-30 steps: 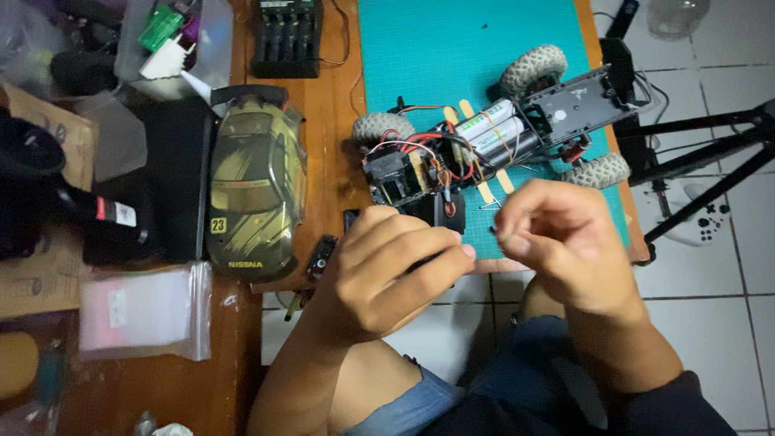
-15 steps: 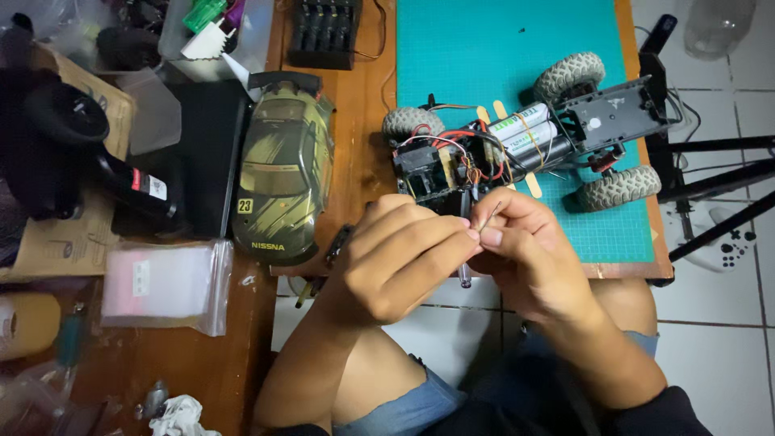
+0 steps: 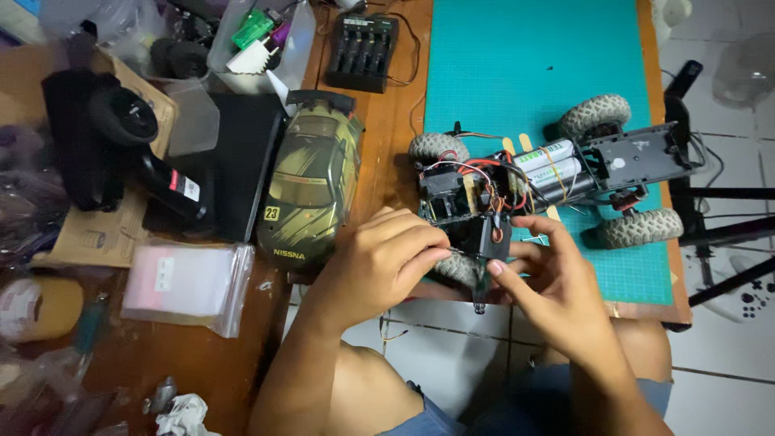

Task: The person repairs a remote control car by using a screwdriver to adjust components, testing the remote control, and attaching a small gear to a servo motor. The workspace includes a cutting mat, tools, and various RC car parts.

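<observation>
Left hand, fingers curled, pinches a thin metal tool at the near end of the toy truck frame; tool tip mostly hidden, so kind can't be told. Right hand cups the same end from below, thumb and fingers closed around a small black part w/ a thin rod hanging under it.

Largest to smallest:
- Wooden desk, cluttered on its left half.
- Green cutting mat, on the desk's right side; the frame lies across its near edge, near end overhanging toward the hands.
- Frame: body off, knobby tyres, red and black wires bunched mid-chassis, battery cells strapped beside them.
- Olive-green toy car body, left of the mat, apart from the frame.
- Black battery charger, far edge of the desk.

Step in hand, as a judgement: fastening or loosening the black part at the frame's near end. Next move likely calls for a steady grip by the right hand while the left works the tool.

Containers: clear plastic tub at top holds small green and white items; zip bag near left holds pale contents, unclear; cardboard box under black gear.
</observation>
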